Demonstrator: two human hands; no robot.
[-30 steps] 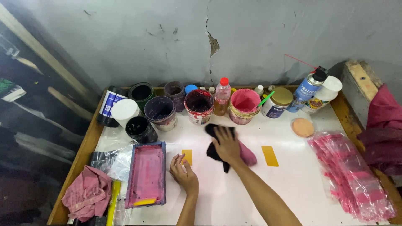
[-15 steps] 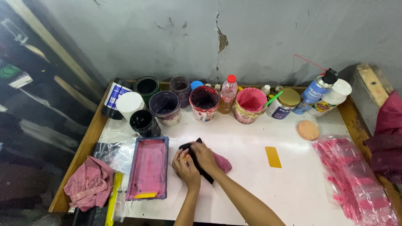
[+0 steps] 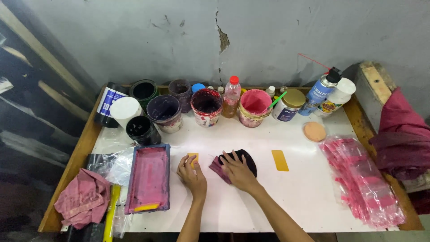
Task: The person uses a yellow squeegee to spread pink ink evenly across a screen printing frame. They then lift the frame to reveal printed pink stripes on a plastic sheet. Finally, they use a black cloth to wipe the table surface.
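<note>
Hands: two bare hands, both the person's own, reach in from the bottom edge.
Left hand (image 3: pixel 191 172): lies flat with fingers loosely spread on a small yellow card (image 3: pixel 193 157), pressing it to the desk; it grips nothing.
Right hand (image 3: pixel 238 169): open, palm down, fingers fanned over a dark rag (image 3: pixel 247 160) with a pink edge, just right of the left hand.
Yellow cards: two; the second yellow card (image 3: pixel 280 160) lies alone to the right of the rag, apart from both hands.
Printing frame: one blue-edged frame (image 3: pixel 149 178) with a pink-stained screen, just left of the left hand.
Paint tubs: about six open tubs in a row along the back, among them a red-stained tub (image 3: pixel 206 106) and a pink tub (image 3: pixel 255 107).
Bottles and cans: one clear bottle with a red cap (image 3: pixel 231 96), one blue spray can (image 3: pixel 321 92), one gold-lidded jar (image 3: pixel 289 104).
Plastic sleeves: one heap of pink-tinted clear sleeves (image 3: pixel 360 180) on the right.
Cloths: one pink cloth (image 3: pixel 83 204) at the front left corner.
Surface: a white desk (image 3: pixel 251 210) with a wooden rim.
Room: a grey wall (image 3: pixel 277 36), cracked and peeling, stands behind the desk.
</note>
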